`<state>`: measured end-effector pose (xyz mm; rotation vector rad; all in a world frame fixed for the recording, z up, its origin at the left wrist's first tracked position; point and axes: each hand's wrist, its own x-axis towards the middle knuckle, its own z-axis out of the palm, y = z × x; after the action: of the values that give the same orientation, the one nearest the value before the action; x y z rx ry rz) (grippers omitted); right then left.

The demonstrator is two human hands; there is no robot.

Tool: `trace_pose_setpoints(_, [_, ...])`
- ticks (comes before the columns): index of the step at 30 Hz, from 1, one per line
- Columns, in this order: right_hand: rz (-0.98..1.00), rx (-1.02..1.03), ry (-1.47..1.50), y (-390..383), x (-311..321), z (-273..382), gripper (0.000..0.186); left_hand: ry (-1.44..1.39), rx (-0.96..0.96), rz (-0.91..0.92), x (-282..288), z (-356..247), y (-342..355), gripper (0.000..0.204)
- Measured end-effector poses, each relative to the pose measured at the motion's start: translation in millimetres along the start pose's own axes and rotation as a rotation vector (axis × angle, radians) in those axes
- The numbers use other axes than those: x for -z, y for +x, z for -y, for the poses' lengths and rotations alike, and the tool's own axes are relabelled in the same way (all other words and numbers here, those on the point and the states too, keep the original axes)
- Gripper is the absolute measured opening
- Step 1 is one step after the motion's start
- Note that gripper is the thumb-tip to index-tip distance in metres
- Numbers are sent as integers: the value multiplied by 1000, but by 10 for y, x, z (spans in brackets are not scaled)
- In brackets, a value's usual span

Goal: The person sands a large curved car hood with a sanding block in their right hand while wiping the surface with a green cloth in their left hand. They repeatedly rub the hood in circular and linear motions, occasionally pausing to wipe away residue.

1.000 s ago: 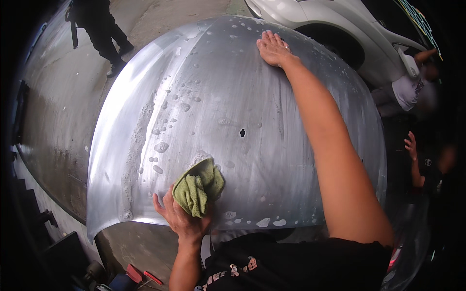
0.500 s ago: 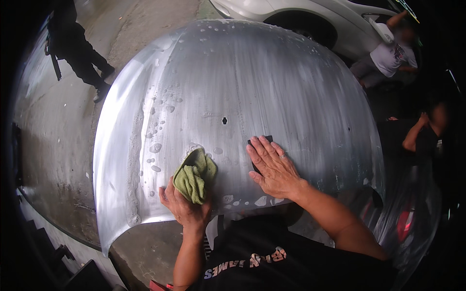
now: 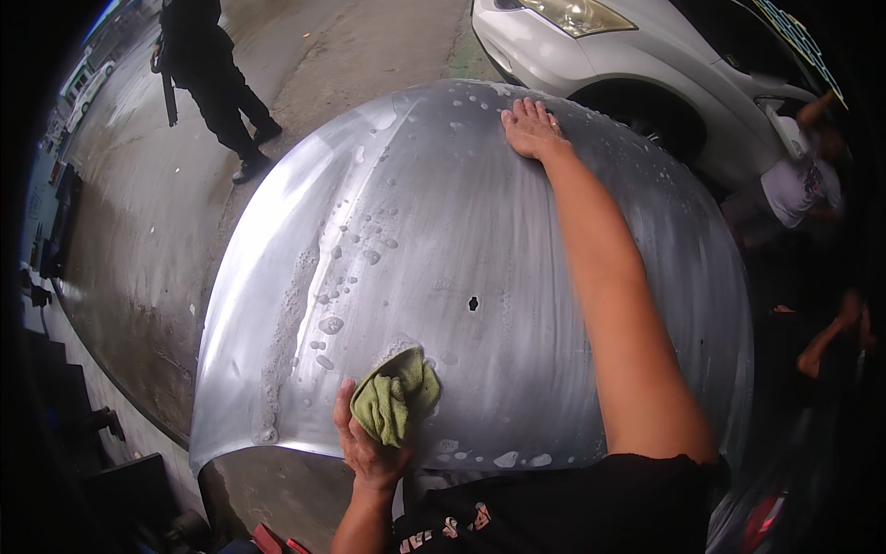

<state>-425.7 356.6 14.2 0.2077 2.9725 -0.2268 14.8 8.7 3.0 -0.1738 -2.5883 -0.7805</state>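
A wide, silvery-grey car hood [image 3: 434, 222] lies before me, wet and streaked, with a small dark hole near its middle. My left hand [image 3: 371, 457] grips a bunched green cloth [image 3: 397, 397] against the hood's near part. Far across the panel, my right hand [image 3: 535, 131] presses flat near the far edge, arm outstretched. The black sanding pad seen under that palm a moment ago is hidden now, and the panel shows no pad left where the hand was. Water drops and foam mark the hood's left side and its near rim.
A white car [image 3: 554, 55] stands just past the hood's far right edge. At the far left a person in dark clothes [image 3: 217, 83] stands on the wet concrete floor [image 3: 138, 277]. Other people are at the right, one in a white shirt [image 3: 798, 189].
My right hand has slid far up the hood, from its near middle to the far edge. My left hand keeps the cloth at about the same spot. The view has tilted farther forward.
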Motion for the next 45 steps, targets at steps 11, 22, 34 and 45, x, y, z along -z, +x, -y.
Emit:
trace_pose_setpoints(11, [40,482,-96,-4602,-691,788,72,-502,262,23,172,380,211,57])
trace_pose_setpoints(22, [61,191,-74,-1373,-271,725,73,-48,11,-175,660,1273,-36,57])
trace_pose_setpoints(34, [-5,454,-74,-3448,-778,1452,73,-90,-50,-97,636,1210,118,77])
trace_pose_setpoints(45, [45,272,-69,-1361,-402,1494,73,-62,101,-69,703,1281,-6,72])
